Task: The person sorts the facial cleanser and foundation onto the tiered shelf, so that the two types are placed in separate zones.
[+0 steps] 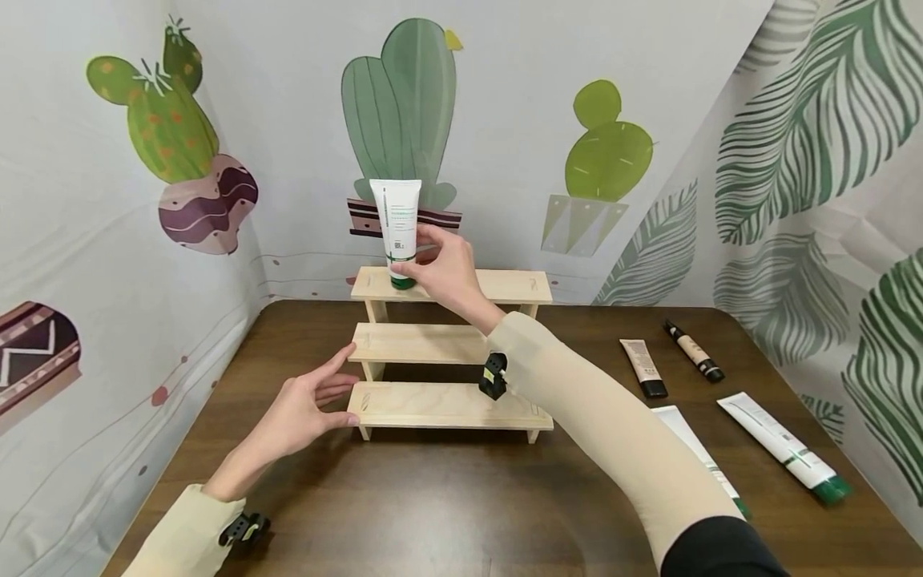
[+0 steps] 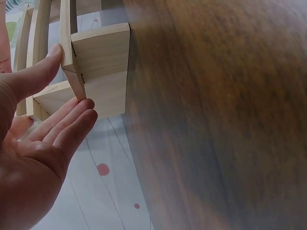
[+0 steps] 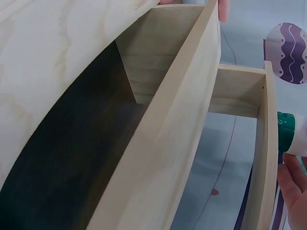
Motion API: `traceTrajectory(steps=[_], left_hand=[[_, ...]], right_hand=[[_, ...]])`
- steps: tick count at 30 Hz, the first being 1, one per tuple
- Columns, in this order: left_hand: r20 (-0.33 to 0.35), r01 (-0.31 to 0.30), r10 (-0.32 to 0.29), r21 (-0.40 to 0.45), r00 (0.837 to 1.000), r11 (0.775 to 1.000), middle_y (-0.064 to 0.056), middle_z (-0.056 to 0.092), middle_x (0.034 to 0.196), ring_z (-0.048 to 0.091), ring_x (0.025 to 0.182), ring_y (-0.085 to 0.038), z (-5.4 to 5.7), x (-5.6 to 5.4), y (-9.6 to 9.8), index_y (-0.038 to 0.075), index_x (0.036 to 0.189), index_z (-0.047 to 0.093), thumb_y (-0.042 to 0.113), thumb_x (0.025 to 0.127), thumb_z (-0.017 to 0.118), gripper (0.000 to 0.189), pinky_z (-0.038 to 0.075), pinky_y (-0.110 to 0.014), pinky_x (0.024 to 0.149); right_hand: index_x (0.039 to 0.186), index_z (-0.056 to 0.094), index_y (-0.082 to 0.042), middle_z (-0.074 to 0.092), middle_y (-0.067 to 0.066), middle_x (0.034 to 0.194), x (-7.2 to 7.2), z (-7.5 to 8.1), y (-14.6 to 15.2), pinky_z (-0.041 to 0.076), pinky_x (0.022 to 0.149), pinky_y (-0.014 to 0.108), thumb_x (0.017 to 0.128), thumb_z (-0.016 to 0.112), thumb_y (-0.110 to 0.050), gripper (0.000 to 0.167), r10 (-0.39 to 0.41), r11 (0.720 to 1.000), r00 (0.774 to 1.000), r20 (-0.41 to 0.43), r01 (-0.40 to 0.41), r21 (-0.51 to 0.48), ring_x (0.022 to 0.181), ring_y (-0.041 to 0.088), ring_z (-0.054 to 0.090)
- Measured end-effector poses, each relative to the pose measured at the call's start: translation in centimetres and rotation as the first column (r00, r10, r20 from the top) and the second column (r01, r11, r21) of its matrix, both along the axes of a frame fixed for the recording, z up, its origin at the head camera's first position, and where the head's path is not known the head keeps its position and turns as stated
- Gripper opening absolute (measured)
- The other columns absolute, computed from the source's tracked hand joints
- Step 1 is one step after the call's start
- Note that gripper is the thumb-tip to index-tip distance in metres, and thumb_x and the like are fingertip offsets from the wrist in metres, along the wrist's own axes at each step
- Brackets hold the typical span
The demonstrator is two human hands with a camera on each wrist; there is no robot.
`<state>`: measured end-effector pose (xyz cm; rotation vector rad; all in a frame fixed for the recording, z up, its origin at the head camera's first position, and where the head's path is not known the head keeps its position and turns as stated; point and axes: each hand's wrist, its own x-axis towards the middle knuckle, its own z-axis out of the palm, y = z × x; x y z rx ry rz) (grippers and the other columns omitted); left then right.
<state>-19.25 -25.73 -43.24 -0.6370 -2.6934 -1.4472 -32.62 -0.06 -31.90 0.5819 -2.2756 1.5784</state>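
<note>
A three-tier wooden display shelf [image 1: 450,405] stands on the brown table. On the left part of its top tier is a white squeeze tube [image 1: 399,220], upright with its green cap [image 3: 286,132] down at the board. My right hand [image 1: 449,272] pinches the tube low down between thumb and fingers; part of that hand shows at the right edge of the right wrist view. At the shelf's left end, my left hand [image 1: 303,409] holds the lowest board across its depth. In the left wrist view its thumb [image 2: 41,72] touches one edge and its fingertips [image 2: 86,106] the opposite corner.
Right of the shelf lie a small beige tube [image 1: 642,365] with a black cap, a slim black-ended tube [image 1: 694,350], a white tube with green cap [image 1: 782,445], and another white tube [image 1: 695,449] partly behind my right sleeve. A patterned cloth [image 1: 497,104] hangs behind the table.
</note>
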Motion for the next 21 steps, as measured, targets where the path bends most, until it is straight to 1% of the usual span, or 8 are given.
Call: traceTrajectory(steps=[10, 16, 21], left_hand=[[-0.006, -0.002, 0.002, -0.002, 1.000, 1.000, -0.018, 0.072, 0.127, 0.070, 0.118, -0.034, -0.01, 0.03, -0.07, 0.019, 0.166, 0.036, 0.001, 0.076, 0.095, 0.109, 0.059, -0.042, 0.099], [-0.006, -0.002, 0.002, -0.007, 1.000, 1.000, -0.019, 0.072, 0.127, 0.070, 0.118, -0.034, -0.07, 0.10, -0.04, 0.019, 0.166, 0.036, 0.001, 0.076, 0.095, 0.109, 0.059, -0.042, 0.099], [-0.009, -0.001, 0.001, -0.009, 1.000, 1.000, -0.019, 0.072, 0.127, 0.070, 0.117, -0.034, -0.04, 0.07, -0.07, 0.019, 0.166, 0.036, 0.001, 0.076, 0.094, 0.108, 0.059, -0.043, 0.099]], right_hand=[[0.128, 0.073, -0.010, 0.077, 0.002, 0.107, -0.10, -0.13, -0.67, 0.060, 0.079, 0.025, 0.080, 0.096, -0.015, 0.053, 0.009, 1.000, 1.000, -0.005, -0.009, -0.021, 0.088, 0.015, 0.073], [0.128, 0.073, -0.010, 0.076, 0.001, 0.107, -0.12, -0.12, -0.42, 0.060, 0.079, 0.026, 0.081, 0.095, -0.017, 0.053, 0.019, 1.000, 1.000, 0.012, -0.019, 0.009, 0.089, 0.016, 0.073], [0.132, 0.072, -0.009, 0.076, 0.004, 0.113, -0.18, 0.02, 0.02, 0.060, 0.080, 0.027, 0.085, 0.092, -0.017, 0.051, 0.047, 0.998, 0.999, 0.022, -0.048, 0.042, 0.094, 0.018, 0.073]])
